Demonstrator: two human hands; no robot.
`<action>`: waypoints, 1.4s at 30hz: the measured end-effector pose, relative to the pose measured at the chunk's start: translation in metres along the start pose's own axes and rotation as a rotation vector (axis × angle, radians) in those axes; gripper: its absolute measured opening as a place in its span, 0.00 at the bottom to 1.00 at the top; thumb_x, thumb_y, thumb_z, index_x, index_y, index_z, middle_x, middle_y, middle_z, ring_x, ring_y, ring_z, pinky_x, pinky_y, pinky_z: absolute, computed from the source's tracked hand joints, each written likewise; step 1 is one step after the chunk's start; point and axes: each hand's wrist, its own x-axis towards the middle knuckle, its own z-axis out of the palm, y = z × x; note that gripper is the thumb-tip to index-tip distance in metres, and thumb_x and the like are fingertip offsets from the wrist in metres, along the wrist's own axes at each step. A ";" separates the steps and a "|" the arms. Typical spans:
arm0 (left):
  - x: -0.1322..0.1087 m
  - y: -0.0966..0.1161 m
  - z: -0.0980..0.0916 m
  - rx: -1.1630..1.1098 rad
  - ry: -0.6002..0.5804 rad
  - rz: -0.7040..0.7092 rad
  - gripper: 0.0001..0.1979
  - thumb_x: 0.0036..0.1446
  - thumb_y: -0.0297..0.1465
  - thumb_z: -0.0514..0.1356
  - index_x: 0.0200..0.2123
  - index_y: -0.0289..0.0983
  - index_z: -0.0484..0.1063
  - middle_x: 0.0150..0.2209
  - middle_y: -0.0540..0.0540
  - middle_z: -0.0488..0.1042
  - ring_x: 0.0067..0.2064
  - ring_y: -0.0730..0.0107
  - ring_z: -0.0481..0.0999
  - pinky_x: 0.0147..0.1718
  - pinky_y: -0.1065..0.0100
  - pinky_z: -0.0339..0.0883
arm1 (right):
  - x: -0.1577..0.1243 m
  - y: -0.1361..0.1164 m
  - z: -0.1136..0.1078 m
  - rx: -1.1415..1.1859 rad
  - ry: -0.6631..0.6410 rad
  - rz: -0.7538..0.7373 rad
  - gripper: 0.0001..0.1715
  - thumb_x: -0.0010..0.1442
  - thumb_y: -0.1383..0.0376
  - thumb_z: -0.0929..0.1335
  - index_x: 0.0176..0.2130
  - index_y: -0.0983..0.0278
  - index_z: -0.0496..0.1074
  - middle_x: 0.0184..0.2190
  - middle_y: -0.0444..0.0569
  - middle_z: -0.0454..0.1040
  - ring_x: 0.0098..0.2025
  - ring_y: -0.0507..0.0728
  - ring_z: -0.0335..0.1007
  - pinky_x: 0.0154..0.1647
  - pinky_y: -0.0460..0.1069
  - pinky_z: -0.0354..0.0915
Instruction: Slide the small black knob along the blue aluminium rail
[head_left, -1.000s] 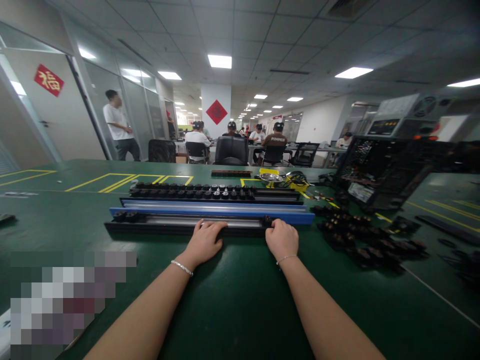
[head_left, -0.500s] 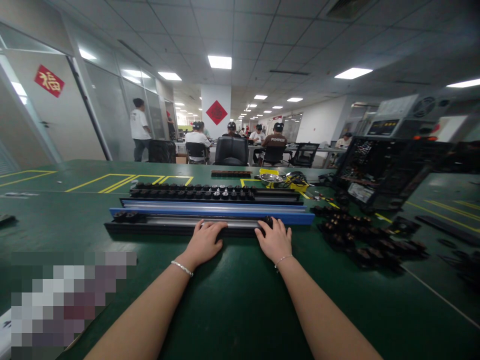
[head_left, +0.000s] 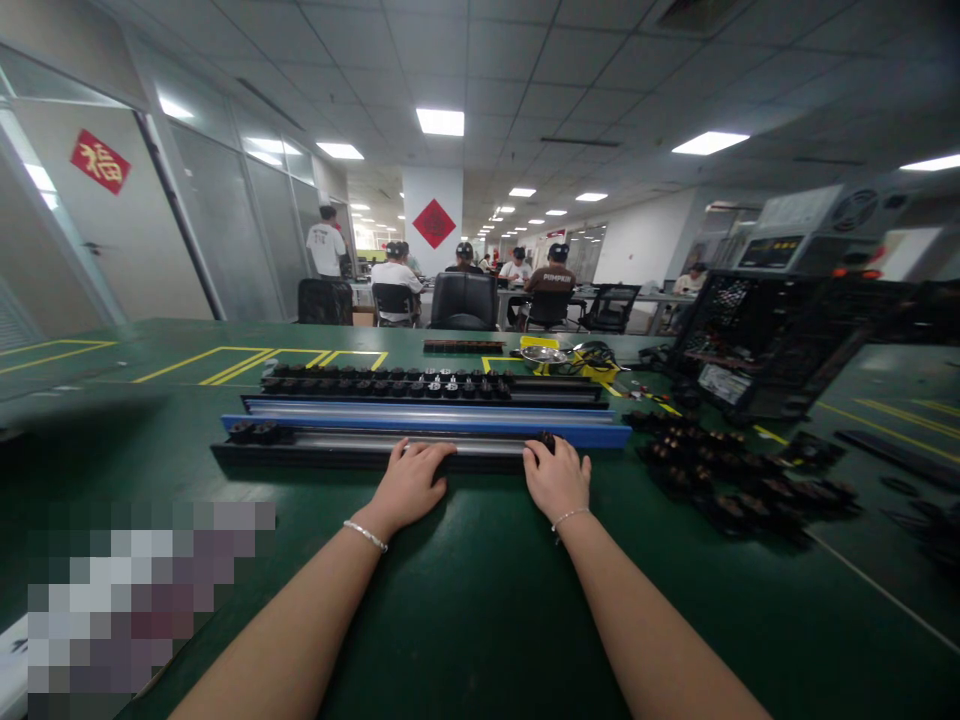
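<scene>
A long black channel rail (head_left: pixel 300 458) with a silver strip inside lies nearest me on the table. Two round black parts (head_left: pixel 262 433) sit in its left end. My left hand (head_left: pixel 411 484) rests on the middle of this rail, fingers stretched over the edge and thumb apart. Toward the rail's right end, my right hand (head_left: pixel 559 475) has its fingers curled on a small black part (head_left: pixel 548 440), which they mostly hide. Directly behind lies a blue rail (head_left: pixel 337 418). Beyond that, another black rail (head_left: pixel 559 396) stands beside rows of round black parts (head_left: pixel 390 388).
Loose black parts (head_left: pixel 712 465) are heaped on the green table (head_left: pixel 480 620) to the right. Farther back stand an open computer case (head_left: pixel 750 340), a metal bowl (head_left: pixel 544 355) and a yellow holder (head_left: pixel 604 375). Several people sit beyond the table; one person (head_left: pixel 326 245) stands at left.
My right hand has shifted slightly right along the front rail, its fingers drawn closer together. My left hand stays put. The standing person in the background has moved right.
</scene>
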 end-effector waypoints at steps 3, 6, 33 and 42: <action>0.000 0.000 0.000 0.001 0.002 -0.003 0.24 0.50 0.30 0.53 0.53 0.48 0.59 0.52 0.53 0.70 0.54 0.63 0.63 0.59 0.50 0.39 | 0.001 0.002 0.000 -0.006 0.028 0.020 0.22 0.62 0.55 0.55 0.48 0.51 0.70 0.54 0.52 0.62 0.58 0.61 0.52 0.57 0.64 0.45; 0.000 0.000 0.000 0.003 0.004 -0.002 0.24 0.50 0.30 0.53 0.53 0.48 0.59 0.52 0.52 0.70 0.54 0.63 0.63 0.59 0.50 0.38 | 0.003 0.004 0.000 -0.013 0.039 0.039 0.22 0.62 0.56 0.54 0.48 0.51 0.70 0.53 0.52 0.63 0.57 0.61 0.54 0.56 0.62 0.46; 0.000 0.001 -0.001 0.006 0.001 -0.008 0.24 0.50 0.30 0.53 0.53 0.48 0.60 0.52 0.52 0.70 0.54 0.63 0.64 0.59 0.50 0.40 | 0.012 0.019 -0.004 0.105 0.003 0.203 0.25 0.63 0.59 0.53 0.50 0.55 0.70 0.54 0.53 0.59 0.51 0.58 0.61 0.52 0.50 0.56; 0.000 0.002 -0.002 -0.011 -0.010 -0.011 0.24 0.50 0.30 0.53 0.53 0.47 0.60 0.52 0.52 0.70 0.54 0.63 0.63 0.59 0.50 0.39 | 0.014 0.029 -0.006 0.100 0.033 0.241 0.26 0.62 0.59 0.52 0.51 0.56 0.70 0.53 0.56 0.60 0.49 0.61 0.63 0.49 0.53 0.59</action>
